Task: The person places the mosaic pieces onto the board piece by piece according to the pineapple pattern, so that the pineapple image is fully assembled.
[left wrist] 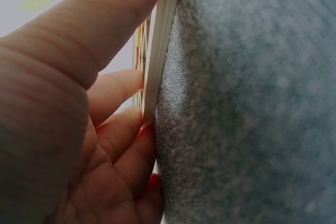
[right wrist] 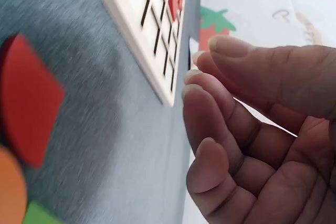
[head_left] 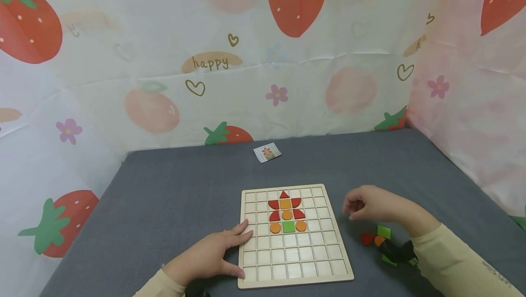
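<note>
A pale wooden grid board (head_left: 292,257) lies on the grey cloth. In its upper half sit a red triangle (head_left: 284,194), several red quarter-circle pieces (head_left: 274,216), an orange square (head_left: 285,204), three orange circles (head_left: 275,228) and a green square (head_left: 289,226). My left hand (head_left: 209,253) rests at the board's left edge, fingers spread and fairly straight, thumb near the lower corner; the left wrist view shows the thumb (left wrist: 105,19) by the board's side. Right of the board my right hand (head_left: 371,203) hovers, fingers (right wrist: 207,114) loosely curled, with nothing visible between them and the thumb.
Loose pieces lie under my right forearm: a red one (head_left: 367,239), an orange one (head_left: 379,241) and several green ones (head_left: 384,231), partly hidden by the black wrist strap (head_left: 396,251). A small printed card (head_left: 267,152) lies beyond the board. Patterned curtains (head_left: 246,105) border the table.
</note>
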`<state>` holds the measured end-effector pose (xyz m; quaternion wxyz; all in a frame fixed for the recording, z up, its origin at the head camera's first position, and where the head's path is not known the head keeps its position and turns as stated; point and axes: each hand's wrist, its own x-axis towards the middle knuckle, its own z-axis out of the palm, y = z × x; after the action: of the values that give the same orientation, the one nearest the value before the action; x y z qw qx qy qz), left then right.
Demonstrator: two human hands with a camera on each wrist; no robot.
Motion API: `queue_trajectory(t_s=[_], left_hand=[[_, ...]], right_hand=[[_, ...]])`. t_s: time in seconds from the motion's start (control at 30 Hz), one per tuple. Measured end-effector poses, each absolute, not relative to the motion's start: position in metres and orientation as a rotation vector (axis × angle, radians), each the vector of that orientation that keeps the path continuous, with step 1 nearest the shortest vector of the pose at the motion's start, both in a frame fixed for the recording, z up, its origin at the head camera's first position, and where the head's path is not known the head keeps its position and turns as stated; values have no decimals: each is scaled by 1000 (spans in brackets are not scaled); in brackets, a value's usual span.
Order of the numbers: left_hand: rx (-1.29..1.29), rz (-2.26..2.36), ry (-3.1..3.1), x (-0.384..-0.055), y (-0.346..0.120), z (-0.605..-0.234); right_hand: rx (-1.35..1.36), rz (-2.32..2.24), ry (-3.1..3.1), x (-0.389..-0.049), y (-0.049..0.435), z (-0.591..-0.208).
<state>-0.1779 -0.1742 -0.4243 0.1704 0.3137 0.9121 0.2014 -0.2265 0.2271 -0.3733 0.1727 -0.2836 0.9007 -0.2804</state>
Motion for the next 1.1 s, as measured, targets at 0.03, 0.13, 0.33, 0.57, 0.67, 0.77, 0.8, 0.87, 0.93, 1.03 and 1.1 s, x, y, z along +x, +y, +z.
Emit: queue_trajectory(t_s=[0.03,0.13,0.33,0.57,0.67,0.77,0.8,0.87,0.93,1.03,1.1], left_hand=[[895,569,2593,-178,-174,-424],[905,563,2598,-178,-175,-425],[904,558,2598,-178,-175,-425],[877,552,2596,-179,-174,-426],[882,554,2595,-179,-174,-425],[884,559,2591,-178,-174,-424],[883,562,2589,-178,-174,-424],[880,563,2588,-178,-174,-423],[878,566,2588,-178,-174,-423],[883,566,2590,-178,-174,-423],[882,569,2589,-178,-174,-423]], right_hand=[[-795,-792,2548,-225,230,-373],[-781,-796,2509,-222,236,-375],[-714,-827,2450,-216,245,-380],[-695,-860,2409,-212,251,-389],[-686,-878,2370,-210,253,-392],[-685,-872,2354,-208,254,-395],[-694,-865,2356,-208,254,-395],[-707,-850,2364,-208,254,-396],[-717,-842,2363,-207,253,-396],[-727,-841,2361,-206,252,-397],[-725,-846,2359,-206,251,-397]])
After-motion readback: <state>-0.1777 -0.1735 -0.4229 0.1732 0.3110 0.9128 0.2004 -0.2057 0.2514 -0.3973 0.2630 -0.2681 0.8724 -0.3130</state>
